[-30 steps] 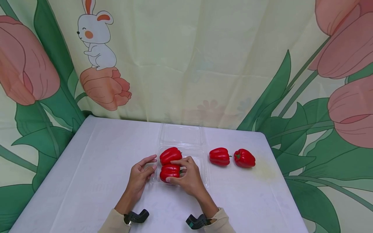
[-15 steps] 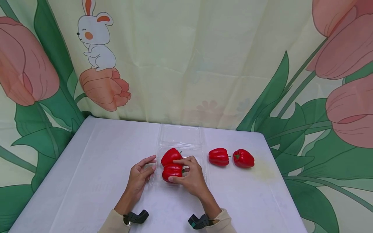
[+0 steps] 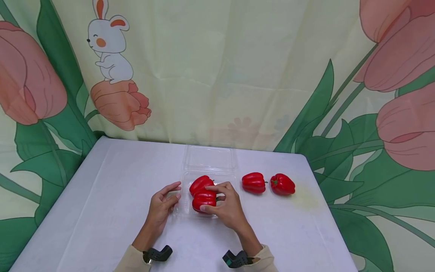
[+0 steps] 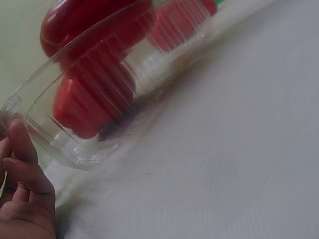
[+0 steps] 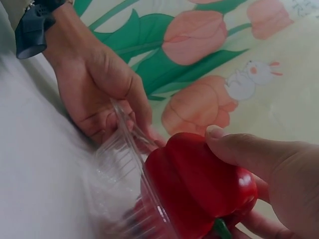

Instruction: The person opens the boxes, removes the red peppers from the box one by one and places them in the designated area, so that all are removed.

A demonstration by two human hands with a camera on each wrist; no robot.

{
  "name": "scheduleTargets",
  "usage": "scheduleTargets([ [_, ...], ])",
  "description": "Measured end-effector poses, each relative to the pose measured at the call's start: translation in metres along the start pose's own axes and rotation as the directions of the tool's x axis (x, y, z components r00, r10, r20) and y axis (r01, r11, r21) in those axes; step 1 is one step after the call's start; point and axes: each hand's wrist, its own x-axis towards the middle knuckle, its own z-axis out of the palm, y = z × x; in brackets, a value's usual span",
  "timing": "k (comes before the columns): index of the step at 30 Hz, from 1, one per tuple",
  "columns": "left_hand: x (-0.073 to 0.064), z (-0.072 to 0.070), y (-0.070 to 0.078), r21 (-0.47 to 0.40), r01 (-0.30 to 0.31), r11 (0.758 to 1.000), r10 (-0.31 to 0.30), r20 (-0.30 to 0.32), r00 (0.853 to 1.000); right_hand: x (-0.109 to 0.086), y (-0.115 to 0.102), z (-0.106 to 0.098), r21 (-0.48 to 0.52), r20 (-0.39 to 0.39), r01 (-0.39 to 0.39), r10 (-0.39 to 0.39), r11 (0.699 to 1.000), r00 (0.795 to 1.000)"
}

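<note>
A clear plastic clamshell container (image 3: 210, 158) lies with its lid folded back. My left hand (image 3: 161, 207) pinches its left rim, fingers curled at the edge in the left wrist view. In my right hand (image 3: 228, 207), thumb and fingers grip a red bell pepper (image 3: 204, 202), its green stem (image 5: 222, 228) toward the palm. This pepper shows above the container's near part, leaning against the rim in the right wrist view. Just behind it, a second red bell pepper (image 3: 199, 184) sits in the container, partly covered by the held one. Another pepper (image 4: 92, 107) shows through the clear wall.
Two more red bell peppers (image 3: 253, 183) (image 3: 283, 184) lie on the white tablecloth (image 3: 112, 196) to the container's right. A curtain (image 3: 217, 75) printed with tulips and a rabbit hangs behind the table. Dark wrist cameras (image 3: 160, 253) are strapped to both wrists.
My right hand has shifted the gripped bell pepper a little to the right. The pepper behind has tilted and moved slightly right and nearer. My left hand stays at the container's rim.
</note>
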Motion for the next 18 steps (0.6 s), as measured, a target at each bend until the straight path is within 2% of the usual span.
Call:
scheduleTargets([
  [18,0.001,-0.001,-0.002,0.008,0.0,1.0,0.0,-0.001,1.0,-0.01,-0.01,-0.024,-0.006,-0.067,0.012,-0.012,1.0,0.998],
])
